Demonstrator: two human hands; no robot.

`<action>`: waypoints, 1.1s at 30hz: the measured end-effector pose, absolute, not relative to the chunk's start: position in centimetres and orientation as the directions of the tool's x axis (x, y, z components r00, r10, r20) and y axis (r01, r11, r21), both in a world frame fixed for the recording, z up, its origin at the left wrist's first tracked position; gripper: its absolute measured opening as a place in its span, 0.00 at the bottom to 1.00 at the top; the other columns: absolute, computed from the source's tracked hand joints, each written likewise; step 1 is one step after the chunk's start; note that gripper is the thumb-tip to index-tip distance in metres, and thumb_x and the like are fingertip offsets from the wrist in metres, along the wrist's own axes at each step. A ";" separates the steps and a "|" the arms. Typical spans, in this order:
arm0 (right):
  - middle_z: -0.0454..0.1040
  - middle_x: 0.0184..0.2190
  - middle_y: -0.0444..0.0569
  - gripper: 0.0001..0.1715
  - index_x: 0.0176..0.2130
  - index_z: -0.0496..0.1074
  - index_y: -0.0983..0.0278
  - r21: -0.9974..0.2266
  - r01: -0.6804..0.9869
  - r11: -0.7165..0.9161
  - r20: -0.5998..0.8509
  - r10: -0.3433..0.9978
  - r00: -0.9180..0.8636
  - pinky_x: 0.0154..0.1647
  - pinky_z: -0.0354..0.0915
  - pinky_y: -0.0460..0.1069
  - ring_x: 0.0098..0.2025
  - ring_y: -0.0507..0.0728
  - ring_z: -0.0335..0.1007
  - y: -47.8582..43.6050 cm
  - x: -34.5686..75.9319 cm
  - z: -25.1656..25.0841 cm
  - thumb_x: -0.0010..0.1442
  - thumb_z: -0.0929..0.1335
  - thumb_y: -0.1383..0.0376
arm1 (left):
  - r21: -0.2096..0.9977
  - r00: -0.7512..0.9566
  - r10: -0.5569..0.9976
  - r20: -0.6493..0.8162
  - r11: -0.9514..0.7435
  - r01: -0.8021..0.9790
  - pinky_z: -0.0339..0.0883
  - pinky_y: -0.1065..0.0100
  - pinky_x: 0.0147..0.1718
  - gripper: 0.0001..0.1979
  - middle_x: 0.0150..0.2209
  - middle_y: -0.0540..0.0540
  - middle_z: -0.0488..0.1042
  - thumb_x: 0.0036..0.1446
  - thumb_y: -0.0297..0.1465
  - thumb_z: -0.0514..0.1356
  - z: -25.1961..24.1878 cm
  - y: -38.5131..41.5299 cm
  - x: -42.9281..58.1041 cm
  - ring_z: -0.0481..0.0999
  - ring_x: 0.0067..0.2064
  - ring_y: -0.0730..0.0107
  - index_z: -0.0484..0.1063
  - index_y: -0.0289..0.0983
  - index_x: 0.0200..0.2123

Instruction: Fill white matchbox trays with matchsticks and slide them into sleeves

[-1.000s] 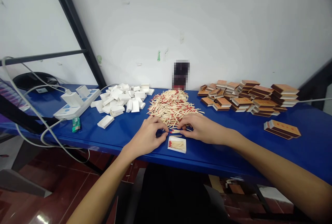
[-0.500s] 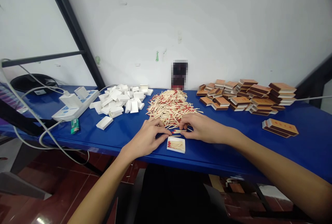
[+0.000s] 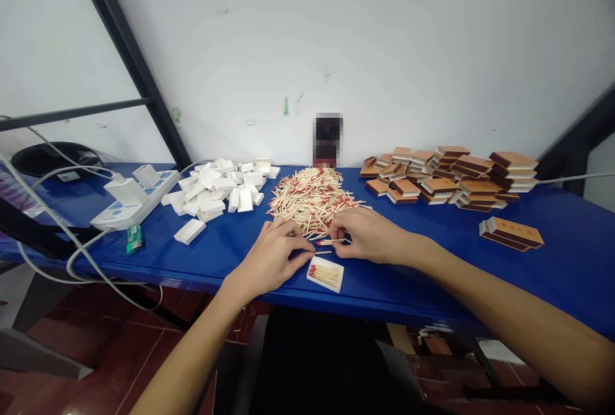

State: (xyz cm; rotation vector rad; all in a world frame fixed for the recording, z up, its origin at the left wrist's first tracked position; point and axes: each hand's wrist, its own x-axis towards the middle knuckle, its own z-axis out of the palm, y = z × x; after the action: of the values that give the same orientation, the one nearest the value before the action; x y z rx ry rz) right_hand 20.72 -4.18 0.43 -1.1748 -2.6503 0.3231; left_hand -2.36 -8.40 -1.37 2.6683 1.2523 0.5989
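Note:
In the head view my right hand [image 3: 368, 234] pinches red-headed matches [image 3: 325, 243] between thumb and fingers at the front of a loose heap of matches [image 3: 312, 200]. My left hand [image 3: 273, 255] has its thumb and index finger closed at the head end of a single match [image 3: 323, 252] just below. In front of both hands a white matchbox tray [image 3: 341, 279] lies askew on the blue table [image 3: 384, 287]. Several matches lie in it, their red heads to the left. My fingers partly hide the matches they hold.
White empty trays [image 3: 216, 184] are piled at the left, beside a power strip [image 3: 137, 203] with cables and a green packet [image 3: 135, 239]. Brown matchbox sleeves [image 3: 437, 178] are stacked at the back right, with more sleeves [image 3: 512, 234] nearer. A wall [image 3: 230, 50] stands behind.
The white tray with matches has turned slightly, its right side now nearer the table's front edge. My left fingertips have closed at the single match's head. The view has shifted a little.

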 end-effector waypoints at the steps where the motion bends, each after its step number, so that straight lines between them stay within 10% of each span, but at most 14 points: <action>1: 0.78 0.30 0.45 0.01 0.29 0.73 0.62 -0.291 0.696 0.656 0.126 0.747 -0.652 0.35 0.59 0.48 0.33 0.56 0.70 -4.1 20.8 0.5 0.51 0.70 0.68 | 0.267 0.577 0.761 0.297 -0.647 0.715 0.58 0.60 0.44 0.10 0.40 0.45 0.72 0.66 0.35 0.58 -1.3 -8.4 -2.3 0.67 0.46 0.60 0.80 0.43 0.40; 10: 0.77 0.27 0.42 0.04 0.28 0.75 0.60 -0.530 0.579 0.619 0.054 0.706 -0.706 0.28 0.60 0.46 0.27 0.52 0.69 -6.9 20.7 2.2 0.53 0.69 0.65 | 0.266 0.574 0.768 0.284 -0.638 0.722 0.58 0.60 0.44 0.08 0.39 0.46 0.73 0.65 0.32 0.57 -1.6 -8.2 -2.0 0.67 0.46 0.60 0.76 0.40 0.37; 22: 0.76 0.26 0.45 0.05 0.24 0.72 0.61 -0.388 0.729 0.564 0.014 0.794 -0.607 0.23 0.55 0.47 0.29 0.54 0.69 -8.3 19.6 1.1 0.50 0.71 0.68 | 0.588 0.536 0.747 0.395 -0.653 0.477 0.61 0.63 0.52 0.03 0.43 0.49 0.76 0.62 0.29 0.59 -0.8 -9.0 -2.3 0.72 0.48 0.66 0.71 0.40 0.35; 33: 0.76 0.31 0.46 0.10 0.38 0.78 0.62 -0.486 0.554 0.675 0.055 0.657 -0.752 0.32 0.60 0.47 0.32 0.53 0.68 -6.4 21.2 2.2 0.61 0.68 0.61 | 0.489 0.640 0.720 0.269 -0.674 0.553 0.57 0.61 0.56 0.04 0.46 0.49 0.76 0.64 0.29 0.56 -1.1 -9.2 -1.8 0.72 0.51 0.64 0.71 0.40 0.38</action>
State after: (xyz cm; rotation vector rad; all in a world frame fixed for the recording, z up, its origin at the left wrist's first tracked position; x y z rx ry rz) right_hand 21.25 -6.41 2.19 -0.9783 -2.6634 0.6632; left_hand -1.79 -9.22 -1.15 2.4996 1.0125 0.6386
